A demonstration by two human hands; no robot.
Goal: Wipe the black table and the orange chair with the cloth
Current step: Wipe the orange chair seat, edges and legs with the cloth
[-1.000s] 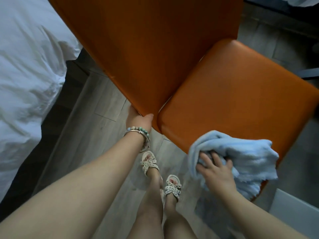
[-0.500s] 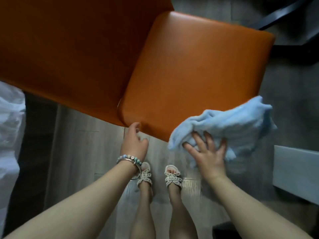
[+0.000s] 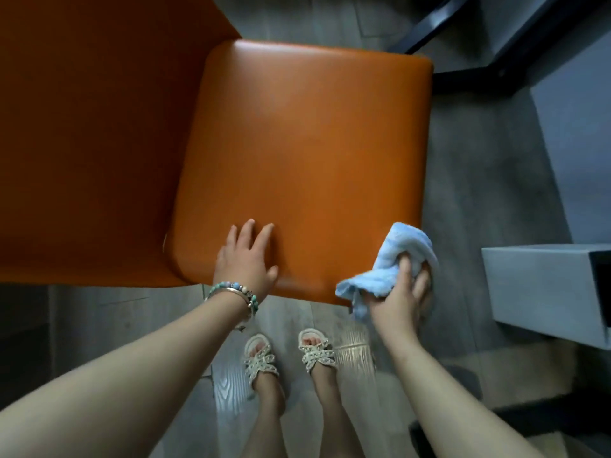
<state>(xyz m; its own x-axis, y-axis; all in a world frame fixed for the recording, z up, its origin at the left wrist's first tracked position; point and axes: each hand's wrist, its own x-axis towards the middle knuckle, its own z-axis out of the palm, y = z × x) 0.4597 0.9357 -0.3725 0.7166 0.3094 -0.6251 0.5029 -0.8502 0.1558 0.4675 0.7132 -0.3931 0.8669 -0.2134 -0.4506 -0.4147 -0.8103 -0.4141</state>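
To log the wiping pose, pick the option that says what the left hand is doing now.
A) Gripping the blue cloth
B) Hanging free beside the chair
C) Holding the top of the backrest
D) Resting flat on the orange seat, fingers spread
D: the left hand lies open on the seat of the orange chair near the person's edge, while the right hand grips the blue cloth at the seat's corner.

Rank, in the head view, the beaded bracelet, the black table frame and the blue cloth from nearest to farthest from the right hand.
1. blue cloth: gripped in the right hand.
2. beaded bracelet: on the left wrist, to the left.
3. black table frame: far off, past the orange chair seat, upper right.
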